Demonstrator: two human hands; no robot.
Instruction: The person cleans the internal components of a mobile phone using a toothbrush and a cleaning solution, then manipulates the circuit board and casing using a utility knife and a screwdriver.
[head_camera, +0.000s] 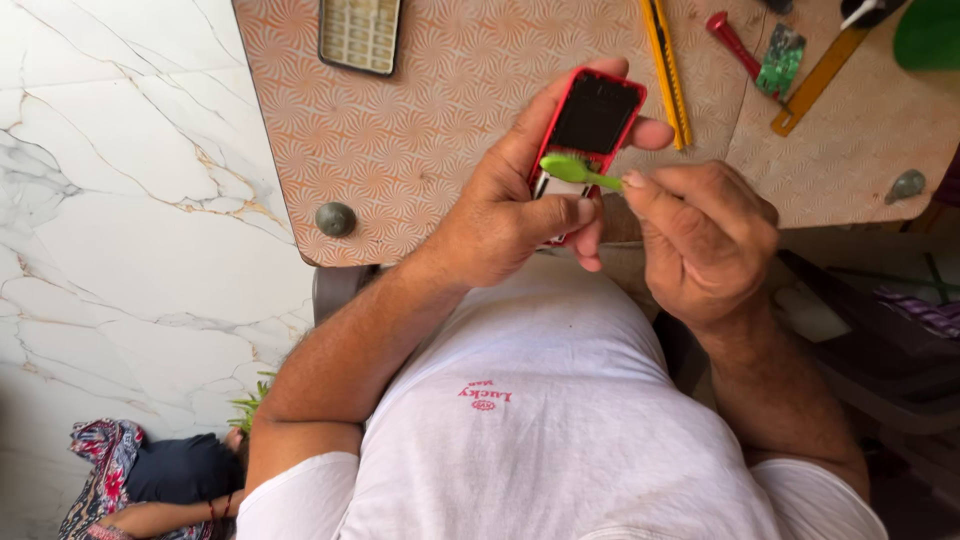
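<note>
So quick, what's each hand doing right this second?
Left hand: closed around a small red phone, held up over the table.
Right hand: closed, pinching a green plastic tool whose tip rests on the phone.

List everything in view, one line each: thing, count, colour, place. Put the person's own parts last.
small phone body: 1, red frame with black inside, held above the table edge
pry tool: 1, light green, tip against the phone body
table: 1, orange patterned top, upper half of view
keypad panel: 1, pale keys in dark frame, top edge of table
utility knife: 1, yellow, right of the phone body
screwdriver: 1, red handle, upper right
circuit board: 1, green, beside the screwdriver
ruler: 1, orange-yellow, upper right
marble floor: white, left
another person: 1, dark top, bottom left
shirt: 1, white
left hand: holds the phone body
right hand: holds the pry tool
</note>
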